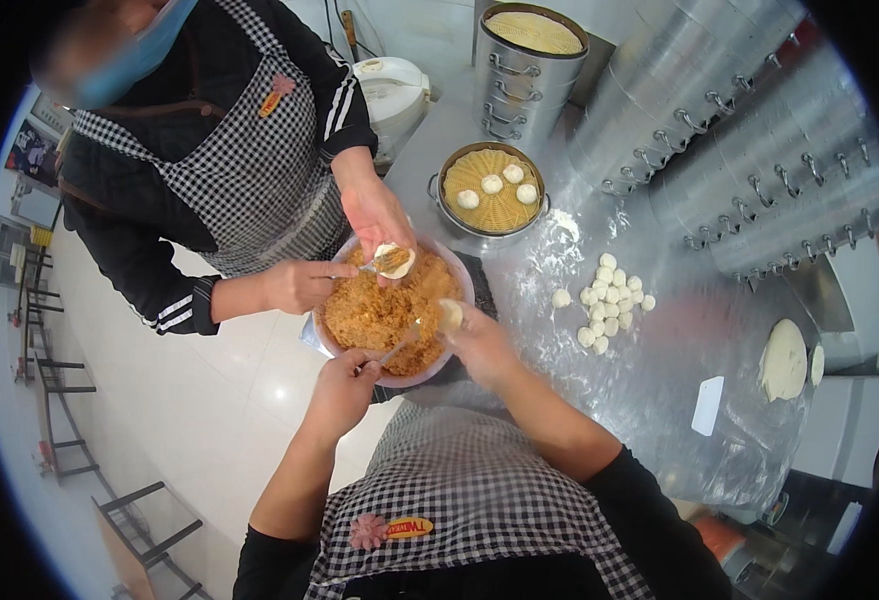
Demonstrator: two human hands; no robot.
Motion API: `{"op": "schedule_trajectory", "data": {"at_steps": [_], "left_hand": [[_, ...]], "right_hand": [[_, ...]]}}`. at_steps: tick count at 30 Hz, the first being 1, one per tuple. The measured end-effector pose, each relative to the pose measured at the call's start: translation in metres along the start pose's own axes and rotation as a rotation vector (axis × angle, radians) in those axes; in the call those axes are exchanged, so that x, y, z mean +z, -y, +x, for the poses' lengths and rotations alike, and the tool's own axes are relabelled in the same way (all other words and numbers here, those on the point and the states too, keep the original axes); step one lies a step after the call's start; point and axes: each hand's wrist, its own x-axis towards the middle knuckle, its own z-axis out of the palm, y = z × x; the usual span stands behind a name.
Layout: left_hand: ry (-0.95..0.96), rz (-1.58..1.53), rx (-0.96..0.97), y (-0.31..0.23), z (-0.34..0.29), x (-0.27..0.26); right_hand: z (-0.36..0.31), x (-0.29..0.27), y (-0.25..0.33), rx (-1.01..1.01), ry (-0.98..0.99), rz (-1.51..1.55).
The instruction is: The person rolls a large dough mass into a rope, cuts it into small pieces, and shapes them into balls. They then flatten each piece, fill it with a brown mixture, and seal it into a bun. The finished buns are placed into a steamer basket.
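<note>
My left hand [341,395] is closed round the handle of a metal spoon [395,350], whose tip is over the orange-brown filling [379,308] in a wide, pale pink bowl [467,278]. In my right hand [484,348], a round dough wrapper [450,314] is held at the bowl's right rim; it is slightly blurred. Across the bowl, a co-worker's hand [374,212] cups another wrapper [393,261] with filling on it. The co-worker's other hand [299,286] works a spoon at that wrapper.
Right of the bowl, a floured metal table holds several small dough balls [614,300], a white scraper [706,405] and a large dough piece [784,360]. Behind are a steamer tray [435,190] with several buns and tall stacked steamers [679,90]. Chairs [149,530] stand at left.
</note>
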Motion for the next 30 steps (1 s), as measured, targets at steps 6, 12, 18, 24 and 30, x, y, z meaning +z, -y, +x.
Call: {"op": "schedule_trajectory", "data": {"at_steps": [6,12,18,24,30], "left_hand": [[-0.086,0.261,0.104,-0.022,-0.004,-0.001],[-0.088,0.476,0.171,-0.027,-0.016,-0.027],[-0.145,0.352,0.217,-0.019,-0.022,-0.019],[-0.122,0.499,0.185,-0.021,-0.019,-0.016],[-0.140,0.244,0.156,-0.026,-0.015,-0.011]], "right_hand": [[-0.004,0.022,0.003,-0.107,0.025,-0.283],[0.009,0.028,-0.002,-0.009,0.015,0.280],[0.008,0.023,-0.009,-0.011,0.051,0.434],[0.013,0.019,-0.008,-0.110,-0.061,0.293],[0.004,0.009,0.004,0.032,0.112,0.599]]}}
